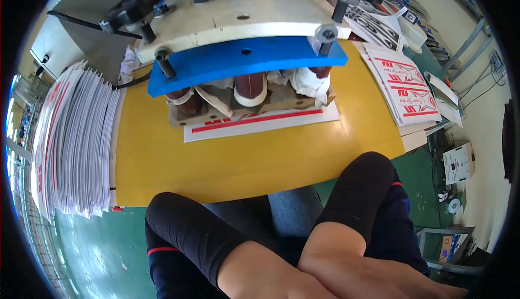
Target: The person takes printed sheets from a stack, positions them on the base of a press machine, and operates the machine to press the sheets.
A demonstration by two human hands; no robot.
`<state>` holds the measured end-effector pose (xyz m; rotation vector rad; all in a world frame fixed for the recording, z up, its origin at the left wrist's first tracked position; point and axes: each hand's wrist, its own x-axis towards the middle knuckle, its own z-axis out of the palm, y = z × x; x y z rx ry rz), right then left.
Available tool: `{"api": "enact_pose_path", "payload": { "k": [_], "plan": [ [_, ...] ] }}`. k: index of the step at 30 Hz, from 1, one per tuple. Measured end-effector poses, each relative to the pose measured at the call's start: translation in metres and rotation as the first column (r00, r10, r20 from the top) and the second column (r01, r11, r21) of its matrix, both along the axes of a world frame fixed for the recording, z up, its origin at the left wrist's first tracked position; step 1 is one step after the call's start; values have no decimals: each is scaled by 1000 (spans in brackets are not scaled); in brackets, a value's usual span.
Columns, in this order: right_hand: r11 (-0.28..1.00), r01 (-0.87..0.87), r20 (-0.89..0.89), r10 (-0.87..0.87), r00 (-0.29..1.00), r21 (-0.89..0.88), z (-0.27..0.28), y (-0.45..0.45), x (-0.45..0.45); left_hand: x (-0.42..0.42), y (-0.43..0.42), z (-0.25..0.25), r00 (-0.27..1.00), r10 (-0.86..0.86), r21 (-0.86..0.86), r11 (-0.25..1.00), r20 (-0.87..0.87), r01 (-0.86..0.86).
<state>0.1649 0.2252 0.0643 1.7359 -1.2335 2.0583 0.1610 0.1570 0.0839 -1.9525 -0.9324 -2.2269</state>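
Both my hands are low in the view, close together near my lap, below the front edge of the yellow table (244,163). My left hand (271,274) and my right hand (368,277) meet or overlap at the bottom edge; their fingers are cut off or hidden. Black sleeves cover both forearms. Ahead of them stands a press with a pale metal plate (227,22) and a blue plate (216,63). Beneath the blue plate are dark red cylinders (250,87) with whitish wrapping. Under the press lies a white sheet with red print (260,125).
At the left stands a tall stack of white sheets (81,142). Printed sheets (401,85) lie on the right side. Black knobs (135,9) stick out from the press. A black cable (89,23) runs at the upper left. A white box (457,163) sits at the far right.
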Motion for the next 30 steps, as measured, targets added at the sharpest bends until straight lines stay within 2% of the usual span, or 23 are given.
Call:
{"api": "enact_pose_path", "payload": {
  "k": [25, 30],
  "plan": [
    [998, -59, -9, 59, 998, -6, 2, -7, 19, 28, 1, 3, 999, 33, 22, 999, -14, -33],
    [998, -62, 13, 62, 998, -33, 8, -8, 18, 31, 2, 3, 999, 42, 11, 999, 31, -42]
  ]
}}
